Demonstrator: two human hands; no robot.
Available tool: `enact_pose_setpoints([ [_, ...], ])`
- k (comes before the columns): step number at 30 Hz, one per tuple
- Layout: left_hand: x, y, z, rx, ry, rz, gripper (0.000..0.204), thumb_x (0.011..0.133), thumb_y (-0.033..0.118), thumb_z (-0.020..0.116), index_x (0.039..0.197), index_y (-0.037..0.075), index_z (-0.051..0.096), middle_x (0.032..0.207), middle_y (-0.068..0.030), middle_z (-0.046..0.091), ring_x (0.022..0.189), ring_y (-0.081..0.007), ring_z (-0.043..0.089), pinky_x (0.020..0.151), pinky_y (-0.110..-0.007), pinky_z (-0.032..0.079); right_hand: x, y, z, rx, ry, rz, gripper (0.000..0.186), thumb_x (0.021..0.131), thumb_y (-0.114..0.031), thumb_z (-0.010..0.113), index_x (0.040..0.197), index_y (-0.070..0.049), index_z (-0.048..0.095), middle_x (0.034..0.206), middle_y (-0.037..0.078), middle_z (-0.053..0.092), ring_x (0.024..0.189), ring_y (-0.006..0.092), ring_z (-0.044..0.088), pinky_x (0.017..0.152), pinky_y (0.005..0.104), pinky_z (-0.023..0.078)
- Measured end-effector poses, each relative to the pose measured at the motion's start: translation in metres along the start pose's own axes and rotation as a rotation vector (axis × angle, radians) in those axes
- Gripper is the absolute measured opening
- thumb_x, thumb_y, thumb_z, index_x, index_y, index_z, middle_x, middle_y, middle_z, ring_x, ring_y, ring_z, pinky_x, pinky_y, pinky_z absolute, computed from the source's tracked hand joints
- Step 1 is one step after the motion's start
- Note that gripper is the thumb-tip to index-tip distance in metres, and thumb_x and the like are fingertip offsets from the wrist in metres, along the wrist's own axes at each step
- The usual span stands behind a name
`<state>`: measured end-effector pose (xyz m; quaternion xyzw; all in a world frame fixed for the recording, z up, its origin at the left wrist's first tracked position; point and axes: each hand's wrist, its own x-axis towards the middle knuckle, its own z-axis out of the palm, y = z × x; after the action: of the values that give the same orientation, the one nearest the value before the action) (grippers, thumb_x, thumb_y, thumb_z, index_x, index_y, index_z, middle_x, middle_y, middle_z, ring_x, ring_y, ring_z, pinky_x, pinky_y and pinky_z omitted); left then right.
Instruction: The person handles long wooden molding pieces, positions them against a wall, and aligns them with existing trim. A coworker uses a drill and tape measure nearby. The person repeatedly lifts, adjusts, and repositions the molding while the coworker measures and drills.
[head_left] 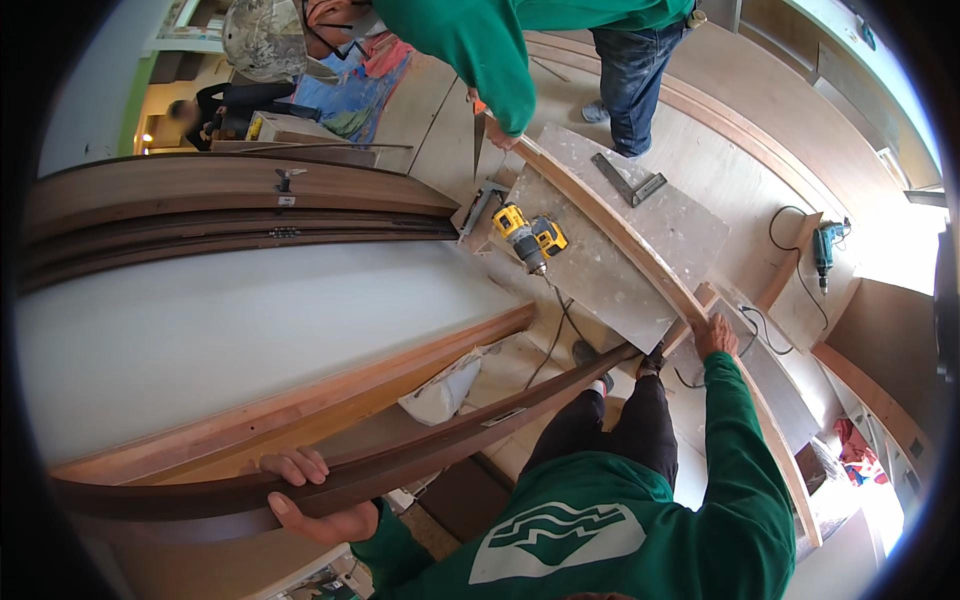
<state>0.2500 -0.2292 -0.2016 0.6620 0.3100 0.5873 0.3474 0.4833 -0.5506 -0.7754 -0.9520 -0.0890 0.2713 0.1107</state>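
Note:
My left hand (315,505) is closed round a long dark brown door frame piece (430,440), thumb on the near side and fingers over the far side. This piece slants from the lower left up to my feet. My right hand (715,336) grips a long light wooden strip (610,225), fingers wrapped over it. The strip runs from a co-worker at the top, across a dusty board, and past my right arm to the lower right. The co-worker's hand (499,133) rests on its far end, beside a handsaw (478,145) with an orange handle.
On the dusty board (690,235) lie a yellow cordless drill (525,235) and a carpenter's square (630,182). Dark brown door panels (240,195) and a white panel (250,330) fill the left. A teal corded drill (825,250) lies right. Cables cross the floor. Another person (215,110) is farther back.

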Motion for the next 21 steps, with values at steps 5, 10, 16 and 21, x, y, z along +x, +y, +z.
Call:
enact_pose_setpoints([
  [5, 0.001, 0.001, 0.009, 0.01, -0.038, 0.021, 0.05, 0.099, 0.039, 0.061, 0.13, 0.002, 0.047, 0.086, -0.0036, 0.045, 0.071, -0.0121, 0.047, 0.064, -0.027, 0.04, 0.001, 0.0, -0.005, 0.029, -0.001, -0.029, 0.055, 0.094, -0.059, 0.067, 0.108, -0.006, 0.064, 0.112, 0.019, 0.07, 0.112, 0.0381, 0.067, 0.095, 0.0512, 0.053],
  [10, 0.001, 0.001, 0.016, 0.023, -0.051, 0.041, 0.048, 0.1, 0.04, 0.06, 0.129, 0.004, 0.048, 0.087, -0.0035, 0.046, 0.071, -0.0118, 0.048, 0.065, -0.027, 0.041, 0.0, -0.003, -0.014, 0.004, -0.016, -0.031, 0.056, 0.094, -0.059, 0.066, 0.107, -0.005, 0.063, 0.112, 0.019, 0.07, 0.111, 0.0381, 0.067, 0.094, 0.0507, 0.053],
  [16, -0.002, 0.004, 0.018, -0.001, -0.069, 0.034, 0.048, 0.099, 0.04, 0.06, 0.128, 0.004, 0.049, 0.087, -0.0035, 0.046, 0.07, -0.0117, 0.047, 0.065, -0.027, 0.041, 0.004, -0.002, -0.015, 0.026, -0.037, -0.028, 0.057, 0.095, -0.061, 0.064, 0.104, -0.005, 0.064, 0.113, 0.019, 0.071, 0.111, 0.038, 0.068, 0.093, 0.0508, 0.054],
  [21, -0.005, 0.006, 0.021, 0.001, -0.059, 0.033, 0.047, 0.099, 0.04, 0.06, 0.127, 0.004, 0.05, 0.086, -0.0033, 0.045, 0.071, -0.0118, 0.047, 0.065, -0.027, 0.041, 0.006, 0.002, -0.015, 0.001, -0.023, -0.036, 0.058, 0.094, -0.062, 0.063, 0.106, -0.005, 0.065, 0.112, 0.02, 0.072, 0.109, 0.0388, 0.07, 0.093, 0.0521, 0.054],
])
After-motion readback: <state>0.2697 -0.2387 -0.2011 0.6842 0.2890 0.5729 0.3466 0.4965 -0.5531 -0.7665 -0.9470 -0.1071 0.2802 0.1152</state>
